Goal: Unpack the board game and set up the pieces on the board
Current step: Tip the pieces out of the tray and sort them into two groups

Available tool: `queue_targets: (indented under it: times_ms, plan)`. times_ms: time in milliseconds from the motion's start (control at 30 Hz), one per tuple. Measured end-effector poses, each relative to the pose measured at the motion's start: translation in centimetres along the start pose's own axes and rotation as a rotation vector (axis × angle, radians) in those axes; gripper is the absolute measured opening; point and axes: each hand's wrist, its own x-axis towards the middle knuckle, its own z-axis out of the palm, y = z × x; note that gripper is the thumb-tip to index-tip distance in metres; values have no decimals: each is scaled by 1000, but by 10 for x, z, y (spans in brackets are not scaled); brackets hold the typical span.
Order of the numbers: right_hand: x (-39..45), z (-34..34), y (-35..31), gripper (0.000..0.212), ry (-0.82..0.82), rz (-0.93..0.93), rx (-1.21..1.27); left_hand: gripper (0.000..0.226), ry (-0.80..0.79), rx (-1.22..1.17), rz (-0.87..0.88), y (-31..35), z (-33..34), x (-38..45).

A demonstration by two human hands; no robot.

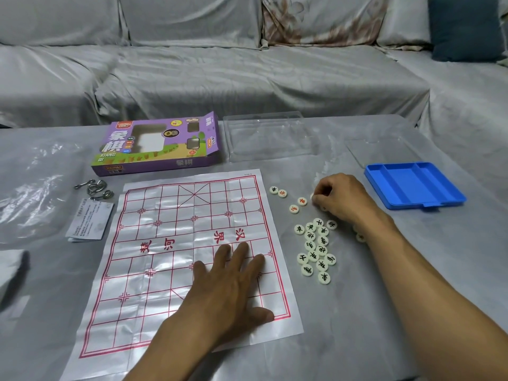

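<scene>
The paper board is spread flat on the grey-covered worktop, and it is pressed down by the left hand, whose fingers are straight and slightly spread over the near right part of the red grid, just below the printed red characters. The thumb is laid out toward the board's right edge.

To the right of those fingers, off the board, a cluster of round pale pieces with black characters is gathered on the worktop. Beyond that cluster, the right hand is held with its fingers curled, and a small pale piece appears to be pinched at their tips, though it is mostly hidden. Just left of these fingertips, four loose pieces are scattered, at least three of them with red characters.

Right of the right hand a blue compartment tray is set. Beyond the fingers of both hands, the purple game box is lying with its flap open, and a clear plastic insert is beside it. Far left of the left fingers, metal ring puzzles and a folded leaflet are seen. A covered sofa is behind the worktop.
</scene>
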Motion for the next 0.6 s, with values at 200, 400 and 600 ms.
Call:
queue_targets:
  times_ms: [200,400,600]
  plan:
    - [6,-1,10,11,55,71,1,83,-7,6,0,0,-1,0]
    - [1,4,-4,36,-44,-178,4,83,-8,7,-3,0,0,2]
    - [-3,40,-21,37,-9,-321,-206,82,2,7,3,-1,2,1]
